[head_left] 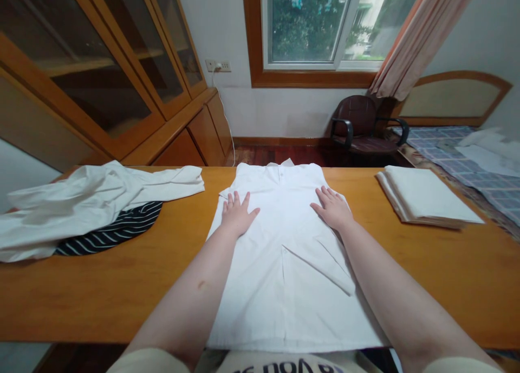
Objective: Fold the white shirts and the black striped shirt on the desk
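A white button-up shirt (280, 221) lies spread flat in front of me, its top toward the far table edge and its hem near my body. My left hand (238, 214) rests flat on the shirt's upper left side, fingers spread. On the upper right side lies my right hand (332, 207), also flat, with its fingers stretched out. Neither hand grips the cloth. A fold of cloth runs slantwise across the lower right part of the shirt. The sleeves are not plainly visible.
The shirt lies on a wooden table (179, 286). At the left are a rumpled white garment (109, 191) and a dark striped cloth (117, 229) partly beneath it. A stack of flat white sheets or folded pieces (430, 194) sits at the right. Beyond stands an armchair (365, 123).
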`<state>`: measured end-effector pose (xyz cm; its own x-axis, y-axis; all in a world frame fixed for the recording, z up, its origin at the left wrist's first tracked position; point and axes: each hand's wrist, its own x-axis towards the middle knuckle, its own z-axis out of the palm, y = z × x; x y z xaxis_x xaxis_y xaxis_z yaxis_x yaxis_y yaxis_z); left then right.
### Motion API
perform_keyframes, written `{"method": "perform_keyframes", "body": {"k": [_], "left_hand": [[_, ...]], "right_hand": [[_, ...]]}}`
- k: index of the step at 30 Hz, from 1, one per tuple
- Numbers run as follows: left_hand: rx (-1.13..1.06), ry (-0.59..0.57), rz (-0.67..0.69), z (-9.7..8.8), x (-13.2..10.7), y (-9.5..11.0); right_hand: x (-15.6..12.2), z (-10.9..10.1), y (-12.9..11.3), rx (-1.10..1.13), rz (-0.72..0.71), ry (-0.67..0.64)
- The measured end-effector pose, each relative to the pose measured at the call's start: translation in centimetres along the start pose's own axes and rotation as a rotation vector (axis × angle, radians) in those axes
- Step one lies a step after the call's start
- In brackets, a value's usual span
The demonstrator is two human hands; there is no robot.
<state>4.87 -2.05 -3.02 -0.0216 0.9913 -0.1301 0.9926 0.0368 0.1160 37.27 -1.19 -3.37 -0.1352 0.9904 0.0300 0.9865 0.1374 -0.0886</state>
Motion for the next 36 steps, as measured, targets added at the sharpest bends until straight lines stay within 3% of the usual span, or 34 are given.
{"method": "perform_keyframes", "body": {"k": [5,11,13,15,18,21,26,36], "left_hand": [[-0.057,0.019,-0.055,-1.1,-0.1,-1.2],[-0.108,0.247,-0.072,-2.0,0.7,-2.6],[-0.105,0.244,-0.054,-2.1,1.1,-3.8],[-0.096,0.202,-0.054,-2.2,1.4,-5.1],[-0.065,0.112,-0.043,-2.5,1.6,-6.4],[-0.025,0.107,-0.018,-2.7,1.5,-6.1],[-0.022,0.041,0.175,-2.1,1.3,-4.5],[0.000,-0.002,-0.032,-1.4,1.0,-4.1]], "right_hand": [[0.0,0.1,-0.1,0.053,-0.012,0.016],[-0.6,-1.9,-0.1,0.228,0.032,0.163],[-1.2,-3.4,-0.4,0.266,0.099,0.091],[-2.1,-4.7,-1.0,0.265,0.146,-0.087],[-3.8,-5.6,-1.8,0.177,0.139,-0.243],[-5.4,-5.5,-2.3,0.050,0.115,-0.263],[-7.1,-5.5,-2.5,0.041,0.112,-0.362],[-9.3,-6.2,-0.1,0.234,0.174,-0.482]]}}
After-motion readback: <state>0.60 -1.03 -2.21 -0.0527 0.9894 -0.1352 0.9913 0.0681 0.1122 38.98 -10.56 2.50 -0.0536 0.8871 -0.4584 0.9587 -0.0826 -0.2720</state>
